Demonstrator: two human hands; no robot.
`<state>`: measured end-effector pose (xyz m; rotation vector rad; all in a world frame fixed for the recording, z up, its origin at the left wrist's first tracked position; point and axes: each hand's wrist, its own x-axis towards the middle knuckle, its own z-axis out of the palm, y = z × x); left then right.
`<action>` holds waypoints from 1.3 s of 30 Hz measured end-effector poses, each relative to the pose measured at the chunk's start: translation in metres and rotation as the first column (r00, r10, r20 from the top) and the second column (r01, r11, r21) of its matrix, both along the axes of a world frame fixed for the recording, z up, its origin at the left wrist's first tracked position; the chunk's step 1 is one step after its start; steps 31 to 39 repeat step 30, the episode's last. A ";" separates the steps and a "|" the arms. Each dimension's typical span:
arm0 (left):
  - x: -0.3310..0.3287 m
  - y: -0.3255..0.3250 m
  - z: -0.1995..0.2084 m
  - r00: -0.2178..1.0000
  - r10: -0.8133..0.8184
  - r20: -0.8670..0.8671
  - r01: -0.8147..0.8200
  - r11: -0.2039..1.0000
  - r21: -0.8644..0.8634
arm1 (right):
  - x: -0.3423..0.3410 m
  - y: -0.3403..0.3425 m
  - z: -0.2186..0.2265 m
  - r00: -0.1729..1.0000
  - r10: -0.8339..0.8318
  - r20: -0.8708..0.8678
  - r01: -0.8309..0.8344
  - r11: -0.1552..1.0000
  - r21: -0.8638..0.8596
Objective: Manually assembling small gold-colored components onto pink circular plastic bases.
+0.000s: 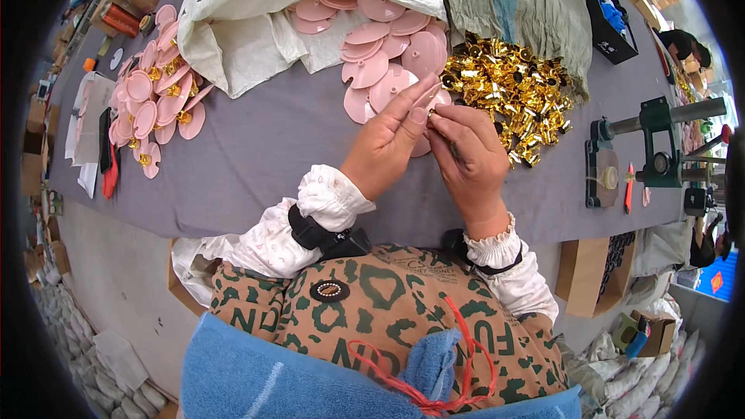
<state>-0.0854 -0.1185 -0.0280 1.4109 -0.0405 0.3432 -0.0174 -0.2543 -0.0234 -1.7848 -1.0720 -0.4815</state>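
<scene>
My left hand [386, 140] and my right hand [470, 151] meet above the table, fingertips together. The left thumb presses toward its straight, closed fingers. My right hand pinches at the same spot, where a small glint shows; the fingers mostly hide what they hold. Parts of a pink disc [421, 147] show behind and between the hands; whether it is held I cannot tell. Just beyond lies a heap of pink round discs [366, 70], some with small stems. Beside my right hand is a pile of shiny gold clips [508, 85] with dark ends.
At the left, more pink discs [142, 120] are heaped, several bearing gold clips. A white woven sack [233, 46] and a grey-green sack [535, 23] lie along the back. A green hand press [660, 136] stands at the right, with a black box [613, 43] behind it.
</scene>
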 end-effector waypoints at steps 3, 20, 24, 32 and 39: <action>-0.002 -0.005 -0.003 0.998 -0.055 -0.009 0.054 0.997 -0.062 | -0.001 -0.005 -0.005 1.000 -0.016 -0.011 0.016 1.000 -0.002; -0.051 0.247 0.033 0.562 0.795 0.228 -0.738 0.358 0.572 | 0.008 -0.076 -0.018 0.828 -0.236 -0.509 0.168 0.970 -0.176; -0.046 0.259 0.060 0.413 0.575 0.707 -0.682 -0.320 0.658 | 0.006 -0.077 -0.023 0.927 -0.304 -0.219 0.237 0.928 -0.287; -0.021 0.087 0.000 0.919 0.391 0.046 -0.262 0.521 0.812 | 0.011 -0.037 -0.020 0.966 -0.257 -0.020 0.216 0.852 -0.477; -0.021 0.087 0.000 0.919 0.391 0.046 -0.262 0.521 0.812 | 0.011 -0.037 -0.020 0.966 -0.257 -0.020 0.216 0.852 -0.477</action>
